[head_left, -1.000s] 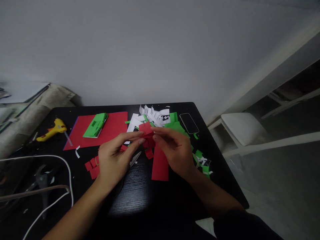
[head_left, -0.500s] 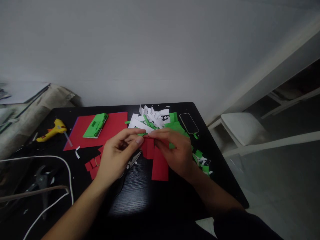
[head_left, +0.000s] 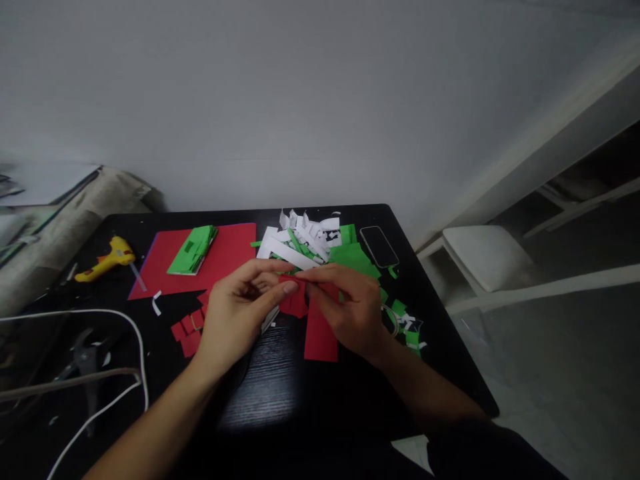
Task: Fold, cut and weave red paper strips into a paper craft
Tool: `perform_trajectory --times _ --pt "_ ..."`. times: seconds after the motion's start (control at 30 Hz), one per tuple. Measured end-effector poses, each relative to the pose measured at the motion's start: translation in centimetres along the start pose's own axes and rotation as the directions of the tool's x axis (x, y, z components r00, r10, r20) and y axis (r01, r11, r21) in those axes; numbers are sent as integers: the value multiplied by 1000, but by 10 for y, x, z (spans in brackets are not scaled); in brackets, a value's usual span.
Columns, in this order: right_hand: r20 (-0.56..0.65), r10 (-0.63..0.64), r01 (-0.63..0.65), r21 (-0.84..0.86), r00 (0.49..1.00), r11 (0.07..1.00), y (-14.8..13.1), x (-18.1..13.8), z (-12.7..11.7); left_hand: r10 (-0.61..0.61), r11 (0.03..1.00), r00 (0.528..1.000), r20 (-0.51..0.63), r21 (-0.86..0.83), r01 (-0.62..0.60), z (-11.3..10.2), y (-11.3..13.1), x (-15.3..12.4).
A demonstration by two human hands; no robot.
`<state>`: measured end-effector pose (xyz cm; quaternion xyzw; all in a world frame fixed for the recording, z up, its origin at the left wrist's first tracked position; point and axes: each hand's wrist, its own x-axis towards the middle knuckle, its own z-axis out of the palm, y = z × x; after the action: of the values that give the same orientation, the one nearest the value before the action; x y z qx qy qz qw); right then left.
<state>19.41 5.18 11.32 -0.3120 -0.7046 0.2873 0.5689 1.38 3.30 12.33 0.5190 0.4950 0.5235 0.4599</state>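
Note:
Between my hands is a small red paper piece (head_left: 293, 303), gripped along its upper edge. My left hand (head_left: 240, 303) pinches it from the left with thumb and forefinger, and my right hand (head_left: 350, 303) pinches the other end. A longer red paper strip (head_left: 321, 333) lies on the black table just below my right fingers. Partly hidden behind my left hand are scissors (head_left: 270, 320). Left of that hand lie several small red paper pieces (head_left: 190, 330). Behind my fingertips is a heap of white paper scraps (head_left: 305, 237) mixed with green strips.
A yellow glue gun (head_left: 107, 259) rests at the left, near a red sheet (head_left: 233, 250) bearing a green paper stack (head_left: 193, 250). A phone (head_left: 379, 247) and green paper (head_left: 353, 257) lie at the right. White cable (head_left: 137, 337) loops at the lower left; a white stool (head_left: 480, 257) stands right.
The red piece has tilted between my fingers, so less of its front face shows. My right fingers have shifted slightly down along its edge. The things on the table have stayed put.

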Motion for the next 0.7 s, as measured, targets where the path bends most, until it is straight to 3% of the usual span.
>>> perform_trajectory --times 0.17,0.57,0.7 --pt "16 155 -156 100 988 983 -2 0 0 9 999 1000 4 52 -9 -2 -1 1" --pt "109 370 -385 292 923 875 -8 2 -1 56 989 997 -53 142 -48 -2 1 3" --pt "143 390 -415 309 910 856 -9 3 -2 109 974 991 -71 209 -92 -1 0 1"
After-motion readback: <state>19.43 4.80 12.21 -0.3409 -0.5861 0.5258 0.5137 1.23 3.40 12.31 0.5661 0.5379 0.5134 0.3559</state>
